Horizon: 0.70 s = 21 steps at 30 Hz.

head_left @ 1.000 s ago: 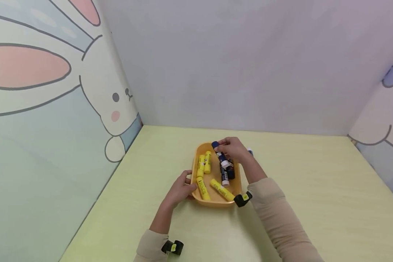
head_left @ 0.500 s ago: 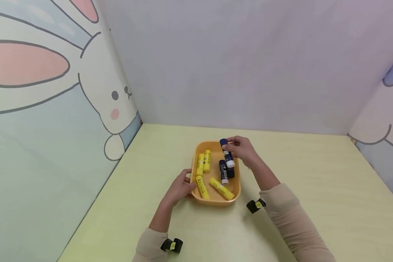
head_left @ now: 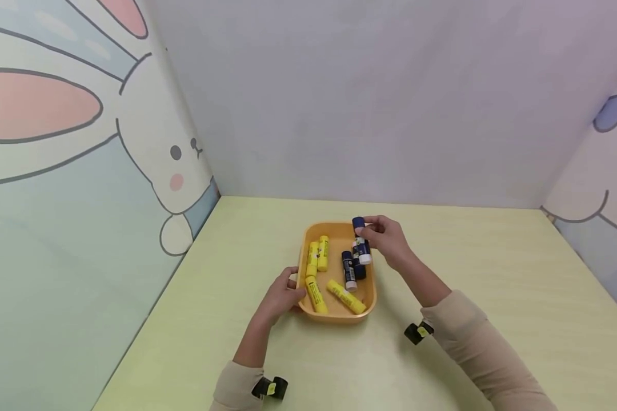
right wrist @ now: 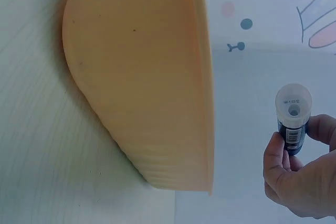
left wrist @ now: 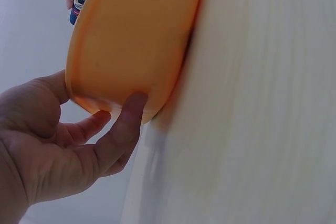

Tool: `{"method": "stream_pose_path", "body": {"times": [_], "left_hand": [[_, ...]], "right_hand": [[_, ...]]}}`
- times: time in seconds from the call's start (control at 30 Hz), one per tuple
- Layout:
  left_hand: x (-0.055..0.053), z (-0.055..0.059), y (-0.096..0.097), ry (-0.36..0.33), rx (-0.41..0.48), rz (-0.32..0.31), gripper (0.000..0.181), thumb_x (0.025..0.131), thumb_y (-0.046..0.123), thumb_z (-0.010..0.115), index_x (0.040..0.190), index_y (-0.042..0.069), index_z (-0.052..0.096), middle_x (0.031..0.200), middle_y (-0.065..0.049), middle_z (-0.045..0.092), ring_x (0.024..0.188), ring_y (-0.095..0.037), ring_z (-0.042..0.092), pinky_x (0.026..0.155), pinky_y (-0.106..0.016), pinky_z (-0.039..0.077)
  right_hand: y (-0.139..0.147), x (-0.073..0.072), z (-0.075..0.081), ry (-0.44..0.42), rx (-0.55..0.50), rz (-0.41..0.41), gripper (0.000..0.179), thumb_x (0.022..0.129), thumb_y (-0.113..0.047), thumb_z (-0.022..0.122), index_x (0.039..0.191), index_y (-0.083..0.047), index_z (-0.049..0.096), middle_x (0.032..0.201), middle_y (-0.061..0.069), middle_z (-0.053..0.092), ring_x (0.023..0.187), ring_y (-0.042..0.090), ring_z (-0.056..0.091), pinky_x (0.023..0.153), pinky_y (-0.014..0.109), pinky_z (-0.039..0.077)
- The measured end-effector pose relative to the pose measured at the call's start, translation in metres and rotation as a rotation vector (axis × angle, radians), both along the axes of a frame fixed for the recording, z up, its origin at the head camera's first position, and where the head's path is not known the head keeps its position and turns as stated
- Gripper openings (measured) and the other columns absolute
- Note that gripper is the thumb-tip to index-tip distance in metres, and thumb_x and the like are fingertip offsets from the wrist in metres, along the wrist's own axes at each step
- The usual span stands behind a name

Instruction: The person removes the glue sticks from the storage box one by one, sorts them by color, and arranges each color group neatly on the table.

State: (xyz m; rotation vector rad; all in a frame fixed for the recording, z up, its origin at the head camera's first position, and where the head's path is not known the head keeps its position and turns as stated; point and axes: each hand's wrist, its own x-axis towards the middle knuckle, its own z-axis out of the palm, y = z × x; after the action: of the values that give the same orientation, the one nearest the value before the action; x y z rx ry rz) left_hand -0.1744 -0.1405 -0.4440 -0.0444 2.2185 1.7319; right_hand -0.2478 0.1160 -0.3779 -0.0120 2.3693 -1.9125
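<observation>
In the head view an orange plastic basket [head_left: 334, 318] holds several yellow glue sticks [head_left: 345, 297] on its left and front side. Two dark blue glue sticks [head_left: 349, 271] lie at its right side, one partly covered. My left hand [head_left: 280, 295] grips the basket's left side, thumb at the rim and fingers against the outer wall, as the left wrist view shows. My right hand [head_left: 391, 240] pinches another blue glue stick [head_left: 361, 238] over the basket's far right corner. Its white end [right wrist: 294, 103] faces the camera in the right wrist view.
The basket stands on a pale yellow table [head_left: 473, 274]. A grey wall [head_left: 365, 103] rises behind it. Side panels with a painted rabbit [head_left: 169, 148] and other drawings border the table. A black wrist strap [head_left: 270, 388] sits on each sleeve.
My right hand has moved right with the blue glue stick, which now points more upright. A white-and-blue item visible past the right wrist earlier is no longer seen. The left hand keeps its grip.
</observation>
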Motion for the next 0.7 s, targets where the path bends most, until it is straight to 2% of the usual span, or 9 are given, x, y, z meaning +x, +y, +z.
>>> {"method": "stream_pose_path", "body": {"times": [0.3, 0.7], "left_hand": [[-0.002, -0.001, 0.001, 0.001, -0.014, -0.005, 0.06, 0.083, 0.006, 0.056, 0.14, 0.008, 0.035, 0.098, -0.017, 0.052, 0.075, -0.026, 0.063, 0.058, -0.036, 0.054], [-0.003, -0.002, -0.001, -0.003, -0.012, -0.009, 0.06, 0.083, 0.006, 0.057, 0.139, 0.007, 0.036, 0.098, -0.018, 0.051, 0.074, -0.026, 0.063, 0.058, -0.036, 0.055]], "right_hand": [[0.017, 0.005, 0.001, -0.023, 0.009, -0.048, 0.047, 0.089, -0.018, 0.062, 0.13, 0.0, 0.046, 0.108, 0.016, 0.049, 0.087, 0.022, 0.051, 0.069, 0.026, 0.051], [0.047, 0.006, -0.01, -0.069, -0.037, -0.101, 0.051, 0.09, -0.018, 0.062, 0.132, 0.002, 0.042, 0.113, 0.019, 0.046, 0.094, 0.023, 0.053, 0.073, 0.024, 0.052]]}}
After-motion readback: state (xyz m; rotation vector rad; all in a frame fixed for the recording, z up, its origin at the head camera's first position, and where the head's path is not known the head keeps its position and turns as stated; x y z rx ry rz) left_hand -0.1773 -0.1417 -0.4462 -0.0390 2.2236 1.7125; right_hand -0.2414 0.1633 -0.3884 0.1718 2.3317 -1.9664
